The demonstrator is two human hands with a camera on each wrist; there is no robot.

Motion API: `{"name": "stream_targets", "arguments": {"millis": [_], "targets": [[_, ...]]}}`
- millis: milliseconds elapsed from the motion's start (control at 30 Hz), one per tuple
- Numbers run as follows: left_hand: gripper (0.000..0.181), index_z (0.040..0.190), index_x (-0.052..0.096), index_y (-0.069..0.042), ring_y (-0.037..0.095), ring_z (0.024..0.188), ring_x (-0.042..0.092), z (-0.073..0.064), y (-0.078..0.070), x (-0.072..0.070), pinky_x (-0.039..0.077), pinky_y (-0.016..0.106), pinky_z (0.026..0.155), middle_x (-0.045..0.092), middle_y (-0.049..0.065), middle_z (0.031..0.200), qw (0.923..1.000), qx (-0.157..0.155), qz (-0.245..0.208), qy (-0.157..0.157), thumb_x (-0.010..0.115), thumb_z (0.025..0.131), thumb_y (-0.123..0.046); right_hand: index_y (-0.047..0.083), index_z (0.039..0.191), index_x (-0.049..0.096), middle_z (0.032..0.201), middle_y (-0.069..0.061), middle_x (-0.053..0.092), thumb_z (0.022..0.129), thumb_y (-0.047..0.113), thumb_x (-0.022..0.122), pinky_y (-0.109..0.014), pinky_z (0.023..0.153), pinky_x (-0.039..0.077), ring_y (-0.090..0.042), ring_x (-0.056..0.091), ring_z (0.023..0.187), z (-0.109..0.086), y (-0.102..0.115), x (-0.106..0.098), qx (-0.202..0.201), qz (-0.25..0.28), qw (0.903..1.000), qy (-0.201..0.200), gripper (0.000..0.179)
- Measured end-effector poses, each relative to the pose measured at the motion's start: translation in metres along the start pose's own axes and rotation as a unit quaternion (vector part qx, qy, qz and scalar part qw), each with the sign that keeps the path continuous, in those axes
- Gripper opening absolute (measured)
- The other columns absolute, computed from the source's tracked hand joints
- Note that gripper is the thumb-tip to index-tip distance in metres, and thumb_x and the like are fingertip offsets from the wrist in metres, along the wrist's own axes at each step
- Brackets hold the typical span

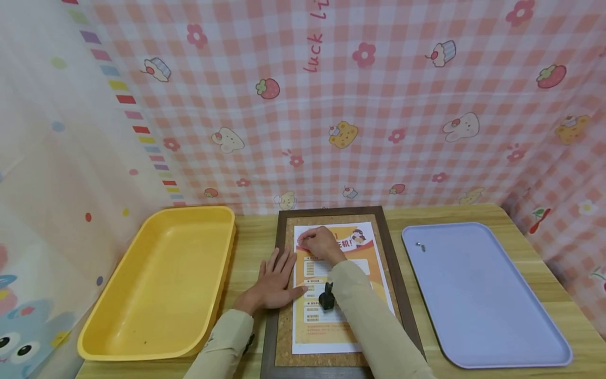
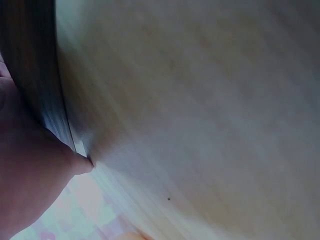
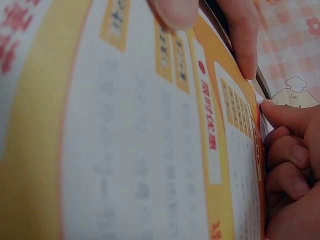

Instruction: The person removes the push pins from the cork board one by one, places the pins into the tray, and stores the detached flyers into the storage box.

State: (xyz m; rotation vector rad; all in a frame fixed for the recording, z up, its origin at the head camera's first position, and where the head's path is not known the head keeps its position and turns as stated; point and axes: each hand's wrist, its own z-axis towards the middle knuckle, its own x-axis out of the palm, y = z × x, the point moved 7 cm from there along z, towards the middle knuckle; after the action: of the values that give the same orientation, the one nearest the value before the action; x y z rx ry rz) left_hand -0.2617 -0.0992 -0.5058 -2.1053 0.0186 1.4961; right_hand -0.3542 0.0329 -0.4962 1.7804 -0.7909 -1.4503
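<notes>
A printed orange-and-white poster point(image 1: 326, 337) lies on a cork board point(image 1: 284, 337) with a dark wooden frame point(image 1: 270, 326). My right hand point(image 1: 324, 245) is at the poster's upper left corner, fingers curled. In the right wrist view its fingertips point(image 3: 270, 106) pinch a tiny item at the paper's edge, apparently a push pin point(image 3: 261, 107), mostly hidden. My left hand point(image 1: 274, 284) rests with fingers spread across the board's left frame, its thumb on the poster's left edge. The left wrist view shows part of that hand point(image 2: 35, 170) by the dark frame.
To the left stands a deep yellow tray point(image 1: 227, 247). A shallow lavender tray point(image 1: 483, 295) lies to the right, with small shiny pin-like pieces point(image 1: 421, 246) near its upper left corner. Behind the wooden table point(image 1: 251, 231) hangs a pink checked curtain point(image 1: 303, 116).
</notes>
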Motion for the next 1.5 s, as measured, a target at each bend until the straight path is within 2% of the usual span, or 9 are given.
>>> {"name": "stream_targets", "arguments": {"millis": [300, 700, 1000, 1200, 1333, 1500], "targets": [[0.089, 0.160, 0.010, -0.006, 0.036, 0.152, -0.012, -0.0016, -0.0030, -0.0013, -0.003, 0.066, 0.116, 0.001, 0.015, 0.167, 0.9999, 0.010, -0.009, 0.002, 0.047, 0.097, -0.057, 0.015, 0.088, 0.079, 0.102, 0.000, 0.073, 0.091, 0.017, 0.068, -0.036, 0.090, 0.048, -0.018, 0.061, 0.095, 0.0007, -0.0020, 0.0001, 0.006, 0.004, 1.0000, -0.003, 0.012], [0.088, 0.160, 0.010, -0.008, 0.035, 0.152, -0.011, -0.0006, -0.0031, -0.0019, -0.002, 0.065, 0.116, 0.001, 0.014, 0.167, 1.0000, 0.005, -0.006, 0.004, 0.049, 0.097, -0.055, 0.013, 0.091, 0.080, 0.103, -0.002, 0.073, 0.091, 0.017, 0.068, -0.036, 0.091, 0.048, -0.019, 0.062, 0.096, -0.0009, 0.0013, -0.0026, -0.017, -0.009, 0.9998, 0.002, 0.012], [0.088, 0.161, 0.010, -0.009, 0.035, 0.152, -0.012, -0.0013, -0.0015, -0.0034, -0.001, 0.065, 0.116, 0.000, 0.013, 0.167, 1.0000, 0.001, 0.000, 0.005, 0.047, 0.097, -0.058, 0.015, 0.093, 0.080, 0.106, 0.000, 0.072, 0.093, 0.018, 0.068, -0.035, 0.090, 0.045, -0.019, 0.060, 0.097, -0.0011, -0.0023, -0.0016, -0.009, 0.034, 0.9994, 0.002, 0.012], [0.089, 0.160, 0.010, -0.007, 0.035, 0.152, -0.012, -0.0008, 0.0006, -0.0003, -0.003, 0.066, 0.116, 0.001, 0.014, 0.167, 0.9998, 0.011, -0.017, 0.001, 0.048, 0.097, -0.058, 0.017, 0.090, 0.080, 0.105, 0.000, 0.071, 0.093, 0.017, 0.068, -0.035, 0.090, 0.043, -0.020, 0.058, 0.097, -0.0013, -0.0043, -0.0001, -0.003, 0.049, 0.9988, 0.002, 0.012], [0.092, 0.161, 0.009, -0.009, 0.033, 0.152, -0.014, 0.0009, 0.0030, 0.0027, -0.005, 0.065, 0.116, -0.001, 0.012, 0.167, 0.9997, 0.013, -0.019, -0.006, 0.046, 0.096, -0.062, 0.016, 0.091, 0.079, 0.105, -0.001, 0.070, 0.093, 0.015, 0.065, -0.033, 0.085, 0.044, -0.019, 0.058, 0.096, -0.0011, -0.0043, -0.0013, -0.008, 0.046, 0.9989, 0.000, 0.014], [0.091, 0.161, 0.007, -0.012, 0.030, 0.152, -0.016, 0.0031, 0.0050, 0.0049, -0.005, 0.063, 0.117, -0.003, 0.009, 0.167, 1.0000, 0.000, -0.009, -0.003, 0.046, 0.096, -0.061, 0.014, 0.090, 0.078, 0.101, -0.003, 0.070, 0.093, 0.014, 0.063, -0.031, 0.080, 0.045, -0.019, 0.059, 0.091, -0.0014, -0.0027, -0.0040, -0.022, 0.044, 0.9988, -0.009, 0.016]]}}
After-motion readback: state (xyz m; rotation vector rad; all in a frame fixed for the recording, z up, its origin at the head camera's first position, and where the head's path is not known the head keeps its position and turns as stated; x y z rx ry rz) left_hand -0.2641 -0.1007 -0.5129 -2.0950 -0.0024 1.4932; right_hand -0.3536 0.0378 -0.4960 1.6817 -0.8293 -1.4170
